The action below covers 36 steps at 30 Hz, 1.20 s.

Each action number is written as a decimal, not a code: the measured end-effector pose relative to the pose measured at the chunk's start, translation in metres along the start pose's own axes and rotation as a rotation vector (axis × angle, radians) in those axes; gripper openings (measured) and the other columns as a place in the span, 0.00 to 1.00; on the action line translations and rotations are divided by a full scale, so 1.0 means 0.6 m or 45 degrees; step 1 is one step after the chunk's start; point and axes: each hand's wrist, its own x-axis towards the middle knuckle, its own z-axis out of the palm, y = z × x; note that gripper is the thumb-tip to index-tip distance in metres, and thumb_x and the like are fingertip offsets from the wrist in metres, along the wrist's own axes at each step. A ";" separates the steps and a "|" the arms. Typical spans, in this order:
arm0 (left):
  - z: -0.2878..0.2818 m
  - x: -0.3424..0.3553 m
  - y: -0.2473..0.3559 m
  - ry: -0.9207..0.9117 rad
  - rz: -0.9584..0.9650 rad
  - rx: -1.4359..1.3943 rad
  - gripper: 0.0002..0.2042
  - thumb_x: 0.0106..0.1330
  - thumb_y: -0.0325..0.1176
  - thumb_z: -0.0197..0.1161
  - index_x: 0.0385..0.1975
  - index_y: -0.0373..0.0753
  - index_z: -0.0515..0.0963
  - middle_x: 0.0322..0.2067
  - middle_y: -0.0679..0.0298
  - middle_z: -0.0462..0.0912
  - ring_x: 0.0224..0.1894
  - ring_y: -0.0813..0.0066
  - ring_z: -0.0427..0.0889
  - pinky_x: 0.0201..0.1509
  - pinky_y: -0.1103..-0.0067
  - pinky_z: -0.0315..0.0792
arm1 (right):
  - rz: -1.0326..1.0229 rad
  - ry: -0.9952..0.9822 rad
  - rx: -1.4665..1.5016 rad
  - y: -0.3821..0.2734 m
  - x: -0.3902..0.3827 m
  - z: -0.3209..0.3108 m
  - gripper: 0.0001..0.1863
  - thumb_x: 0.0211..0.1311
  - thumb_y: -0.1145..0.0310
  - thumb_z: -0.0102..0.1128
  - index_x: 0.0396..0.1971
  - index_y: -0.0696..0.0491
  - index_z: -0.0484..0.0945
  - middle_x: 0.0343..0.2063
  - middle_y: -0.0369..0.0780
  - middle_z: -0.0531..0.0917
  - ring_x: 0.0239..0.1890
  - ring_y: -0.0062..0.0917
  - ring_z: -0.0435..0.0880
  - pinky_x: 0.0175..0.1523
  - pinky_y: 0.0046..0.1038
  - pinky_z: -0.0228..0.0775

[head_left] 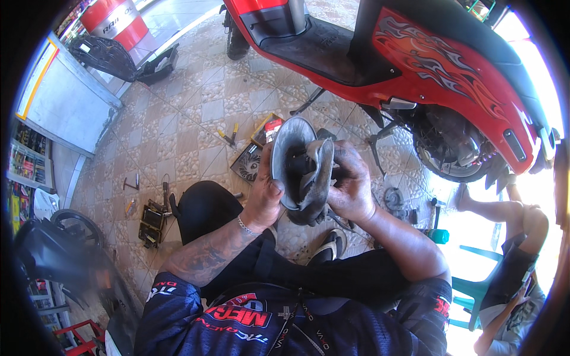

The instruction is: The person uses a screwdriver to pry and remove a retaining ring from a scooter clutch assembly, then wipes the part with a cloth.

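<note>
In front of my chest I hold up a grey, bowl-shaped metal part that looks like a scooter's clutch bell (282, 145). My left hand (266, 199) is closed on its left rim, thumb on the near edge. My right hand (354, 184) grips a dirty grey rag (319, 181) bunched at the bell's open side. The rag covers part of the dark inside, and the right fingertips are hidden behind it.
A red scooter (368, 92) stands beyond on the tiled floor. Yellow-handled pliers (228, 135), a T-handle wrench (132, 182) and an open tool case (152, 225) lie to the left. At right are a hammer (437, 204), a green bottle (438, 236) and a seated person (516, 255).
</note>
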 end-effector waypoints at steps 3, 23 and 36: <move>-0.001 -0.001 -0.001 -0.003 0.003 0.026 0.56 0.55 0.71 0.69 0.74 0.39 0.51 0.66 0.59 0.68 0.68 0.70 0.69 0.73 0.72 0.64 | -0.025 0.008 -0.008 0.000 0.001 0.002 0.23 0.49 0.69 0.77 0.48 0.53 0.84 0.43 0.42 0.83 0.44 0.33 0.86 0.40 0.30 0.83; 0.014 -0.003 0.004 0.021 0.007 0.031 0.55 0.53 0.70 0.72 0.72 0.41 0.54 0.64 0.62 0.69 0.67 0.73 0.70 0.72 0.72 0.65 | 0.260 -0.320 0.109 -0.024 0.027 -0.044 0.21 0.52 0.70 0.75 0.49 0.52 0.85 0.41 0.41 0.83 0.48 0.32 0.83 0.54 0.32 0.74; 0.024 -0.001 0.008 0.006 0.064 -0.021 0.52 0.54 0.65 0.75 0.72 0.43 0.54 0.64 0.64 0.69 0.66 0.75 0.69 0.72 0.73 0.65 | 0.247 -0.351 0.038 -0.035 0.030 -0.048 0.18 0.52 0.75 0.73 0.45 0.54 0.85 0.43 0.42 0.83 0.47 0.32 0.84 0.54 0.33 0.76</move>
